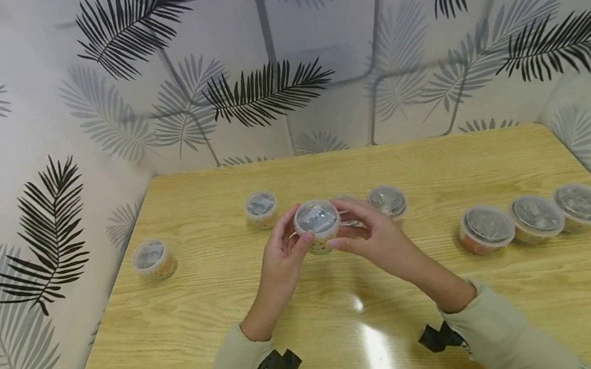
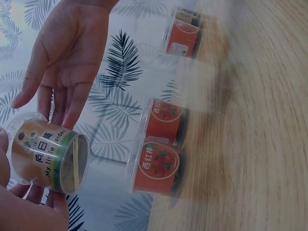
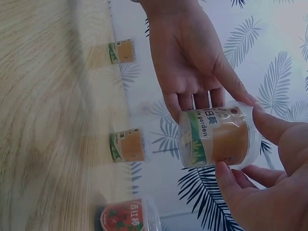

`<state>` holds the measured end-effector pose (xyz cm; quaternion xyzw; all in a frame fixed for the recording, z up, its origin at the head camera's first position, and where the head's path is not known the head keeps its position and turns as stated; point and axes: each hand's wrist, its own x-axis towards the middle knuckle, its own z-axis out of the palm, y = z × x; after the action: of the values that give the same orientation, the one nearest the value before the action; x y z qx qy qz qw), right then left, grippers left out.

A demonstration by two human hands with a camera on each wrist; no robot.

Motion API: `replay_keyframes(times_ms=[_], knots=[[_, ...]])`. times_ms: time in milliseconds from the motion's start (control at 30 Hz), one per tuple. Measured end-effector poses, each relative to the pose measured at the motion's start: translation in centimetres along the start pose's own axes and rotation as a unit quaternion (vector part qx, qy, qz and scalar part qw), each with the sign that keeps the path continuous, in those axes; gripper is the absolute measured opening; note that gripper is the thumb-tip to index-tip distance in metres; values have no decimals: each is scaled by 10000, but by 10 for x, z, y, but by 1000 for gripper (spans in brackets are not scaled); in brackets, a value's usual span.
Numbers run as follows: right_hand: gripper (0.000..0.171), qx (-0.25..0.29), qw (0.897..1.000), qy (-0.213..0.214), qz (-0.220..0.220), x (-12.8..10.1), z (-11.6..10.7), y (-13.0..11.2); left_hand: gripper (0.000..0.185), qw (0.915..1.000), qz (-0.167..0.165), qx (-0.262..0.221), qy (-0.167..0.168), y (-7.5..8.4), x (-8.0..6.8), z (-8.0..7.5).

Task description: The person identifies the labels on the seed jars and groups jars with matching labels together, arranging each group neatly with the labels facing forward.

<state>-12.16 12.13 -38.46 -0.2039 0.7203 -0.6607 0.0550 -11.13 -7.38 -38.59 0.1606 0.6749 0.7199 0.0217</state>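
Both hands hold 1 lidded cup (image 1: 317, 223) above the middle of the surface (image 1: 455, 312): left hand (image 1: 280, 249) and right hand (image 1: 370, 232) curl fingers around its sides. 3 red-labelled cups (image 1: 534, 217) sit grouped at the right; 3 others (image 1: 261, 208) lie scattered, seemingly unsorted.

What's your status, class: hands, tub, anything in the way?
Left hand and right hand both hold the tub above the table. Lid on. Other tubs stand apart; nothing in the way.
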Motion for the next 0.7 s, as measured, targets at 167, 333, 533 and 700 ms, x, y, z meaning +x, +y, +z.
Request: replay_keyframes(times_ms=[167,333,533,700], knots=[[65,-98,9999,45,9,2,3,3,52,9998,-72,40,-159,-1,0,-1],[62,-130,9998,153,27,3,5,5,53,9995,-180,99,-256,-1,-2,-3],[60,-16,9996,206,166,3,5,5,54,9994,-174,105,-293,0,-3,-8],[58,-44,9995,252,163,3,6,5,54,9995,-152,-98,-239,-12,-2,-14]])
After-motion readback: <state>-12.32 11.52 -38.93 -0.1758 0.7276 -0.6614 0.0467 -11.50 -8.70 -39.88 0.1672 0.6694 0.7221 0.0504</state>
